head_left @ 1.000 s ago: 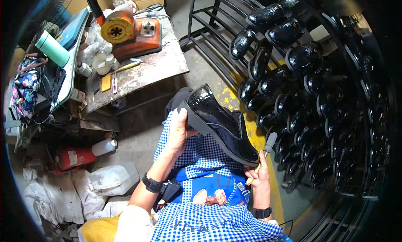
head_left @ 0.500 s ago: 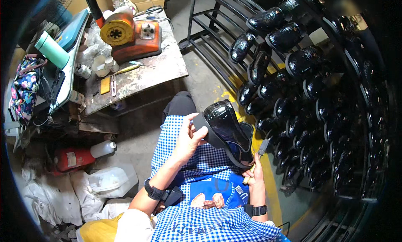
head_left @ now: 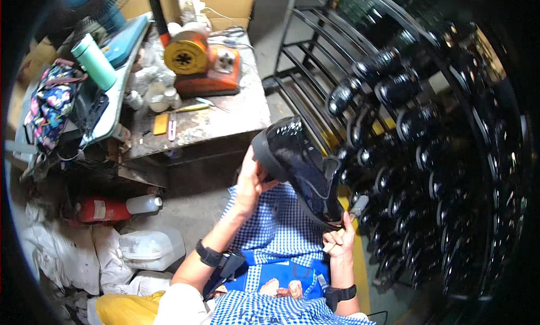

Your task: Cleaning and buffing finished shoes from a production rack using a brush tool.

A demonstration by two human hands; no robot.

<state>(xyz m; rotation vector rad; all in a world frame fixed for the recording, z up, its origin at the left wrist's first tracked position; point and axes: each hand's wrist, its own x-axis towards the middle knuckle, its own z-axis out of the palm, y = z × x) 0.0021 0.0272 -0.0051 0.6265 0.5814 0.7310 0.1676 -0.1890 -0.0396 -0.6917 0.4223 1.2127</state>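
A glossy black shoe (head_left: 304, 162) is held tilted above my lap, its toe pointing up and away and its thick dark sole facing left. My left hand (head_left: 248, 184) is closed around the sole near the toe, with some fingers hidden beneath it. At the heel end, my right hand (head_left: 341, 241) has its fingers curled in and its fingertips close against the shoe. A slim tool with a grey end (head_left: 359, 204) sticks up out of that hand. Its exact kind is unclear, and the grip covers most of its pale handle.
On the right, a black metal rack (head_left: 306, 60) carries many shiny black shoes (head_left: 419, 122). A worktable (head_left: 225, 122) at the back left bears an orange machine (head_left: 211, 72), cups and small tools. A red bottle (head_left: 104, 209) and a clear plastic container (head_left: 152, 249) lie at left.
The shoe has risen and moved away from my lap, slightly left. My left hand has shifted further under the sole. The background has slid right and down as my head turned.
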